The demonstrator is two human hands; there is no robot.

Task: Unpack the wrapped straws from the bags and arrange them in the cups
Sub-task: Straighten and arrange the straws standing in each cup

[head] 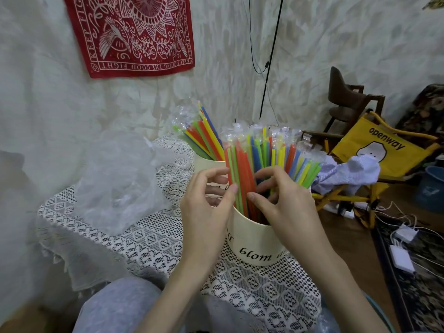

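A cream cup [254,239] with black lettering stands near me on the lace-covered table, packed with wrapped straws [269,155] in orange, green, yellow and blue. My left hand [206,203] pinches a few orange and green straws at the cup's left side. On the right, the curled fingers of my right hand [281,200] reach in among the straws just above the rim. Behind it a second cream cup [206,164] holds another bunch of wrapped straws [201,135]. An empty clear plastic bag [115,181] lies crumpled at the left.
The white lace cloth [153,239] hangs over the table's left edge. To the right are a yellow folding chair [384,150] with a blue-white cloth [348,174], a dark wooden chair [348,99], a blue bucket [432,186], and chargers with cables [403,246] on the floor.
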